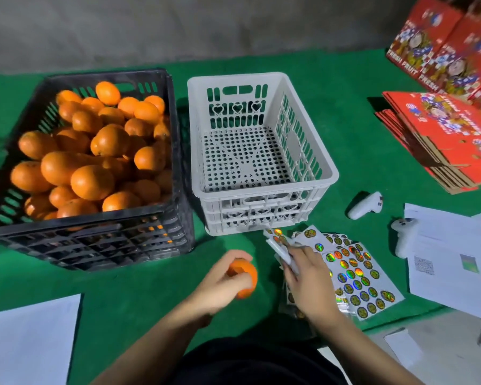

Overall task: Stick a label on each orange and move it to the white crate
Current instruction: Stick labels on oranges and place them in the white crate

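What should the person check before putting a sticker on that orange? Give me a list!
1. Orange held in the left hand: ok.
2. Right hand on the sticker sheets: ok.
3. A sticker peeled and on the fingers: cannot tell.
4. Stickers left on the sheets: ok, many.
5. White crate has room: ok, no oranges inside.
6. Label already on this orange: cannot tell, the hand covers part of it.
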Tool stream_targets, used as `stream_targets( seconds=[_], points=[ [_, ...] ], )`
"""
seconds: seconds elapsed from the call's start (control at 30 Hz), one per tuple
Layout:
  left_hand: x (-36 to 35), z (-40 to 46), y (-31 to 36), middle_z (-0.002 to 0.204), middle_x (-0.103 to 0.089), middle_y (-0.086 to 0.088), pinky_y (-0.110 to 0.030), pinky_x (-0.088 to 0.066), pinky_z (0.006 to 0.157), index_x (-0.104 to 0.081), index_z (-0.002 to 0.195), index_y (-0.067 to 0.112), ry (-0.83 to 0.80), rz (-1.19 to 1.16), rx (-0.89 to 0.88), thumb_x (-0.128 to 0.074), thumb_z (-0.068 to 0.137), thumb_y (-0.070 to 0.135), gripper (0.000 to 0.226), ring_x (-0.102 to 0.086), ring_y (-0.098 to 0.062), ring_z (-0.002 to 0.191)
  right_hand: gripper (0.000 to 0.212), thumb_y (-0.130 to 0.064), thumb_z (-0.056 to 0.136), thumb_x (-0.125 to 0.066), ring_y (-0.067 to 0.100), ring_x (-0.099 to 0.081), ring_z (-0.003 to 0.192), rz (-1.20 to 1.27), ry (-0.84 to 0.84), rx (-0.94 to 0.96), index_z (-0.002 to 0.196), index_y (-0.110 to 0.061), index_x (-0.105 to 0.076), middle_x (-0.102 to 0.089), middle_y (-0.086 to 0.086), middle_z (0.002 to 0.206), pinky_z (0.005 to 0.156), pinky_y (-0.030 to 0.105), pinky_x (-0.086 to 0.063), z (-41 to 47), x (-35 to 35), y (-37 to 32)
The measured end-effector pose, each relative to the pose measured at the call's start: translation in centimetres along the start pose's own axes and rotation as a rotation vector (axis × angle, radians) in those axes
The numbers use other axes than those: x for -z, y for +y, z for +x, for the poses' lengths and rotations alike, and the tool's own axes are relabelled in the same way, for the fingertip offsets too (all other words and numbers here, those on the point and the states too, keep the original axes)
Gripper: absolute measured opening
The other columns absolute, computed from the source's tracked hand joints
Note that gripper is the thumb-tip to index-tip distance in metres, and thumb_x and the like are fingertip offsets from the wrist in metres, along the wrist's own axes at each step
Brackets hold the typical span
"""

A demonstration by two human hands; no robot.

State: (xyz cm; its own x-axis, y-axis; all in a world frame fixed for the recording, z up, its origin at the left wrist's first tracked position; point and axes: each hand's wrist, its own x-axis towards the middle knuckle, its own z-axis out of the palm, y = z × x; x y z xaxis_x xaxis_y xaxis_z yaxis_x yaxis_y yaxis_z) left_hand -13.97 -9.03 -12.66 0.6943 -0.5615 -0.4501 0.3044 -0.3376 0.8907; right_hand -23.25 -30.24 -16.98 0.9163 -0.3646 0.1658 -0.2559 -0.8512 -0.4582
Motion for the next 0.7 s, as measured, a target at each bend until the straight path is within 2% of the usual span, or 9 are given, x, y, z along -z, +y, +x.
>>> stream_targets(
  seconds=[0.1, 0.17, 0.23, 0.33, 0.43, 0.5, 0.57, 0.63, 0.7],
  points=[
    [-1.0, 0.6, 1.1, 0.115, -0.075, 0.021, -0.019, -0.056, 0.09, -0.072, 0.109, 0.059, -0.124, -0.073, 0.048, -0.076, 0.06, 0.087, 0.057, -0.071, 0.003, 0.106, 0.055, -0.003, 0.08, -0.082, 0.033, -0.058, 0.093, -0.042, 0.072, 0.147, 0.131, -0.016, -0.064, -0.063, 0.006, 0.111, 0.08, 0.047, -0.054, 0.1, 0.6, -1.5],
    [-1.9, 1.1, 1.6, 0.106, -0.076, 0.026, -0.019, -0.054, 0.09, -0.074, 0.101, 0.058, -0.073, -0.04, -0.032, -0.069, 0.062, 0.094, 0.053, -0.071, 0.006, 0.1, 0.062, 0.0, 0.077, -0.082, 0.033, -0.058, 0.093, -0.077, 0.091, 0.216, 0.134, -0.016, -0.067, -0.064, 0.006, 0.111, 0.078, 0.048, -0.054, 0.2, 1.1, -2.1],
    [-2.4, 1.4, 2.0, 0.096, -0.077, 0.017, -0.025, -0.052, 0.087, -0.076, 0.098, 0.048, 0.019, -0.055, -0.07, -0.069, 0.072, 0.083, 0.044, -0.071, 0.001, 0.089, 0.06, -0.002, 0.08, -0.079, 0.033, -0.058, 0.096, -0.056, 0.091, 0.267, 0.137, -0.016, -0.067, -0.064, 0.006, 0.114, 0.079, 0.047, -0.053, 0.4, 1.6, -2.5],
    [-2.4, 1.5, 2.1, 0.086, -0.074, 0.012, -0.015, -0.047, 0.075, -0.078, 0.097, 0.038, 0.067, -0.079, -0.156, -0.067, 0.089, 0.052, 0.02, -0.064, -0.002, 0.076, 0.052, -0.026, 0.09, -0.066, 0.023, -0.053, 0.107, 0.076, 0.002, 0.286, 0.142, -0.019, -0.063, -0.058, -0.002, 0.122, 0.091, 0.038, -0.047, 0.2, 2.9, -3.0],
    [-1.9, 1.5, 2.5, 0.078, -0.069, 0.015, -0.01, -0.043, 0.069, -0.077, 0.089, 0.039, 0.042, -0.058, -0.241, -0.067, 0.097, 0.032, 0.015, -0.058, 0.0, 0.07, 0.037, -0.042, 0.098, -0.06, 0.015, -0.055, 0.113, 0.413, -0.116, 0.161, 0.131, -0.029, -0.07, -0.06, -0.013, 0.118, 0.096, 0.024, -0.043, 0.5, 3.8, -3.6],
    [-1.7, 1.6, 2.8, 0.081, -0.069, 0.009, -0.012, -0.044, 0.071, -0.077, 0.092, 0.038, -0.001, -0.013, -0.271, -0.067, 0.099, 0.028, 0.016, -0.058, -0.001, 0.072, 0.02, -0.042, 0.1, -0.062, 0.015, -0.063, 0.1, 0.663, -0.128, 0.019, 0.112, -0.034, -0.077, -0.067, -0.009, 0.104, 0.085, 0.026, -0.047, 1.4, 4.1, -4.0],
    [-1.9, 1.5, 3.3, 0.077, -0.065, 0.019, -0.007, -0.041, 0.069, -0.074, 0.086, 0.046, -0.044, 0.024, -0.298, -0.067, 0.101, 0.024, 0.028, -0.054, 0.006, 0.068, 0.013, -0.027, 0.101, -0.066, 0.017, -0.065, 0.087, 0.769, -0.086, -0.085, 0.1, -0.029, -0.079, -0.07, -0.002, 0.094, 0.074, 0.034, -0.05, 2.1, 4.4, -3.9],
    [-2.2, 1.7, 3.4, 0.068, -0.06, 0.027, -0.004, -0.039, 0.065, -0.071, 0.078, 0.051, -0.054, 0.054, -0.31, -0.066, 0.102, 0.02, 0.039, -0.052, 0.008, 0.063, 0.015, -0.017, 0.102, -0.068, 0.025, -0.065, 0.085, 0.78, -0.044, -0.092, 0.097, -0.026, -0.079, -0.072, 0.002, 0.092, 0.074, 0.044, -0.052, 2.4, 4.8, -3.5],
    [-2.5, 1.8, 3.7, 0.07, -0.063, 0.019, -0.01, -0.042, 0.072, -0.074, 0.083, 0.042, -0.043, 0.029, -0.285, -0.066, 0.1, 0.028, 0.023, -0.052, 0.005, 0.066, 0.01, -0.025, 0.099, -0.07, 0.022, -0.065, 0.084, 0.77, -0.048, -0.039, 0.097, -0.03, -0.079, -0.071, 0.0, 0.092, 0.074, 0.036, -0.051, 2.6, 5.5, -3.2]
  ],
)
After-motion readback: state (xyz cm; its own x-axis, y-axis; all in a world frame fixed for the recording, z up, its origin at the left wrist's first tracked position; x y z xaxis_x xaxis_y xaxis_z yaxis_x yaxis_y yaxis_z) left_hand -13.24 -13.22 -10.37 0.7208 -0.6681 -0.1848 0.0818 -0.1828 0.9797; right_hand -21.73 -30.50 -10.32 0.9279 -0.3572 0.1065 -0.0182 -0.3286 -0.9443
